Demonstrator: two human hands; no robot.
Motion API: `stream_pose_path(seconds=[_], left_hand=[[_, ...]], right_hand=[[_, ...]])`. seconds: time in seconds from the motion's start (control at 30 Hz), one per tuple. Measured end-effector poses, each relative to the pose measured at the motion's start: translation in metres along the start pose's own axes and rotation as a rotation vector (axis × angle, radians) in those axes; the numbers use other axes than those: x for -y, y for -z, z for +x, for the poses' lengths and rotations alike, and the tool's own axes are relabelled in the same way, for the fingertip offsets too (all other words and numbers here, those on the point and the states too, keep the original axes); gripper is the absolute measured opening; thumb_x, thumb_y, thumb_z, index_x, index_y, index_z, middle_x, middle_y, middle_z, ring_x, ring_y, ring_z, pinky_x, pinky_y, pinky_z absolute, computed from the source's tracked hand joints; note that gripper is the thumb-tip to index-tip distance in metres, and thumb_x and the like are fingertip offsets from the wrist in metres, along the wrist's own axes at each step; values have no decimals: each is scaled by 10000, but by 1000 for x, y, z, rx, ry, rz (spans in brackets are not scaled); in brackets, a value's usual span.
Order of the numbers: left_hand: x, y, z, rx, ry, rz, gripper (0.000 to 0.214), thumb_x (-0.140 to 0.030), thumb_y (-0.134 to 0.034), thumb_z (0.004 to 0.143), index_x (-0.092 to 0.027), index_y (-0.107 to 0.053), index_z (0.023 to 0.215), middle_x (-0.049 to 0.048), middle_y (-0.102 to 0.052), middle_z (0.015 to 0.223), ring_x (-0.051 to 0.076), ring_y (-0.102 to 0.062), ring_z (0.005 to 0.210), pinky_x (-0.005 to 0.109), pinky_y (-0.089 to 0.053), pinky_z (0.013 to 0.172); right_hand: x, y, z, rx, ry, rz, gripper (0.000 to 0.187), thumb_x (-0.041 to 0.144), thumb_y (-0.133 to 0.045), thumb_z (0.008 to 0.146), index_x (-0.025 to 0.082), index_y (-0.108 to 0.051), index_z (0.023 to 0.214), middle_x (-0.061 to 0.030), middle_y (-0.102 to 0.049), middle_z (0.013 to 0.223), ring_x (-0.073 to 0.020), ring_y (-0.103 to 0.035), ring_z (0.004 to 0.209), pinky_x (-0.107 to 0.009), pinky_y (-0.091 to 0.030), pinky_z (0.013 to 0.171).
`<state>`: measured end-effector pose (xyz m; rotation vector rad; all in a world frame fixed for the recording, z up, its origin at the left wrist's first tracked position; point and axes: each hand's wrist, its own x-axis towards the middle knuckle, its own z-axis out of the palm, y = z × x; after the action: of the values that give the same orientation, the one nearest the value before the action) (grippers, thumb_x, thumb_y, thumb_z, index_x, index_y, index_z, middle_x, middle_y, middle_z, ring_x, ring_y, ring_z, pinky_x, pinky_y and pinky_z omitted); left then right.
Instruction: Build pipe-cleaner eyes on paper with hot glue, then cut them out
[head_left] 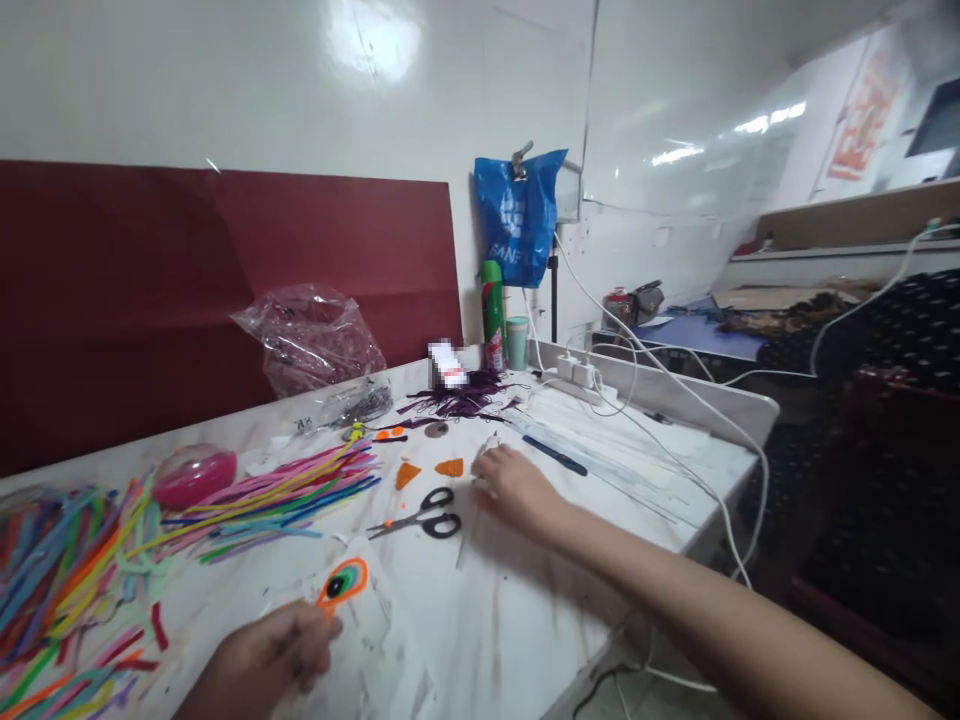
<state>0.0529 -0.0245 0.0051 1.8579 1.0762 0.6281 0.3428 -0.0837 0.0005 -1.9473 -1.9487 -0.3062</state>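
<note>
Pinching coiled teardrop (pixel 342 583) in left hand (pixel 262 652); right hand (pixel 517 487) seemingly open on bare table (pixel 510 625).

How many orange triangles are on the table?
2: one triangle above the scissors, the other beside the right hand. More may hide under the pipe cleaners.

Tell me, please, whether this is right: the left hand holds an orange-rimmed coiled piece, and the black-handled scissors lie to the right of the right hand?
Not quite: the head view shows the black-handled scissors lying to the left of the right hand, between it and the pipe cleaners. The left hand does hold the orange-rimmed coiled piece.
</note>
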Motion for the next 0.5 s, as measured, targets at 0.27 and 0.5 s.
stream_pose_path(seconds=[0.27,0.5], left_hand=[[-9,-33,14,-50,10,-168,388,-548,-574,663,-178,-560,548,-17,-485,467,138,-419,480,264,-330,532],[11,-32,21,-148,2,-289,355,-510,-599,710,-156,-618,693,-19,-522,514,121,-425,482,252,-323,516]], right_hand=[[-61,-23,-6,149,-161,-96,159,220,-582,724,114,-659,814,-137,-684,845,-256,-575,846,-302,-392,692],[-50,-11,3,131,-56,-91,214,187,-476,822,86,-654,884,-173,-648,911,-271,-533,909,-363,-370,790]])
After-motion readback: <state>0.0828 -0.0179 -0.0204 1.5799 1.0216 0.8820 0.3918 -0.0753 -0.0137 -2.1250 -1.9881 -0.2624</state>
